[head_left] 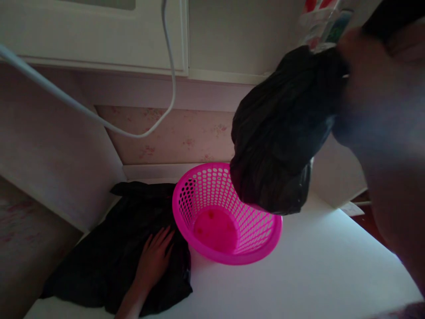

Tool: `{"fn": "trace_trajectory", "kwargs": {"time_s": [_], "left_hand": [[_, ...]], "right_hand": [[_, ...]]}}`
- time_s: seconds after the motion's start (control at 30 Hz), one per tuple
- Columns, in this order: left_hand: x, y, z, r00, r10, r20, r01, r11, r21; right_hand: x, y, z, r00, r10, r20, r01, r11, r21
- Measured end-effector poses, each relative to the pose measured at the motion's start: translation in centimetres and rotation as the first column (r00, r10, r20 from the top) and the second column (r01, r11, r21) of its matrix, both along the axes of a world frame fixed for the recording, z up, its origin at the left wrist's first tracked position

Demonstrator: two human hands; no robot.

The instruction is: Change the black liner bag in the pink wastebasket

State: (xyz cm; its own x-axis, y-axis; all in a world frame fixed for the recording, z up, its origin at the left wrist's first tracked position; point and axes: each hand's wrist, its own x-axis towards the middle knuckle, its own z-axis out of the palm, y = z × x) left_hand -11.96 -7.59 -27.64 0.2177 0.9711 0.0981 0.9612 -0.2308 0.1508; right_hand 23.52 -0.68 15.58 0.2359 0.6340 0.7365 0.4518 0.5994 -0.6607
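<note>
My right hand [375, 93] is raised close to the camera at the upper right, closed on the gathered neck of a full black plastic bag [279, 133] that hangs above a bright pink perforated basket [199, 246]. The basket stands on the white surface with nothing in it. My left hand [154, 257] lies flat, fingers stretched out, on a flat black plastic bag [109, 252] spread to the left of the basket, almost touching the basket's rim.
A white cable [99, 122] loops across the pinkish wall behind. A white cabinet [99, 35] hangs above. The white tabletop [315, 266] runs right to an edge, with dark floor [370, 221] beyond. A clear packet [323, 22] sits at the top right.
</note>
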Motion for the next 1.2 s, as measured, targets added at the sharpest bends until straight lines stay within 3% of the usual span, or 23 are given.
{"fn": "trace_trajectory", "kwargs": {"time_s": [0.1,0.23,0.37,0.47,0.6,0.67,0.73,0.87,0.93,1.03,1.13,1.2], "left_hand": [[0.1,-0.1,0.0,1.0,0.003,0.005,-0.003,1.0,-0.001],[0.1,-0.3,0.0,1.0,0.012,0.023,-0.012,1.0,-0.006],[-0.3,-0.2,-0.8,0.994,0.003,0.108,-0.005,1.0,0.023],[-0.8,0.0,-1.7,0.962,-0.019,0.272,-0.007,0.995,0.096],[-1.6,0.3,-1.0,0.809,0.069,0.584,-0.209,0.962,0.177],[-1.9,0.3,1.1,0.728,0.098,0.678,-0.328,0.919,0.219],[-1.8,0.1,4.4,0.677,0.101,0.729,-0.421,0.865,0.271],[-0.2,-1.3,13.8,0.704,0.024,0.71,-0.434,0.805,0.404],[1.5,-2.0,18.6,0.77,-0.062,0.635,-0.32,0.823,0.469],[4.9,-2.4,24.1,0.86,-0.238,0.451,-0.009,0.877,0.48],[8.5,-1.2,26.9,0.877,-0.385,0.289,0.287,0.9,0.328],[10.5,0.3,27.4,0.87,-0.439,0.224,0.381,0.888,0.258]], "right_hand": [[-2.0,1.0,-1.6,0.998,-0.033,-0.049,0.039,0.99,0.134],[-3.8,1.1,-4.8,0.997,0.076,-0.03,-0.077,0.995,-0.058],[-4.5,0.1,-8.1,0.993,0.118,-0.023,-0.12,0.962,-0.245],[-4.0,-0.3,-11.0,0.985,0.154,0.076,-0.121,0.937,-0.329],[-3.0,-0.7,-14.6,0.954,0.195,0.229,-0.098,0.921,-0.377],[-2.5,-1.1,-15.8,0.922,0.211,0.325,-0.07,0.915,-0.396],[-2.1,-1.5,-16.6,0.874,0.244,0.421,-0.056,0.91,-0.41],[-1.4,-1.6,-17.5,0.736,0.386,0.556,-0.047,0.849,-0.526],[-1.2,-1.4,-17.7,0.649,0.48,0.59,-0.047,0.8,-0.598],[-1.1,-0.8,-17.3,0.561,0.57,0.6,-0.043,0.744,-0.667],[-0.8,-0.1,-16.6,0.542,0.679,0.494,-0.088,0.631,-0.771],[-0.6,0.4,-16.5,0.515,0.777,0.363,-0.203,0.522,-0.829]]}}
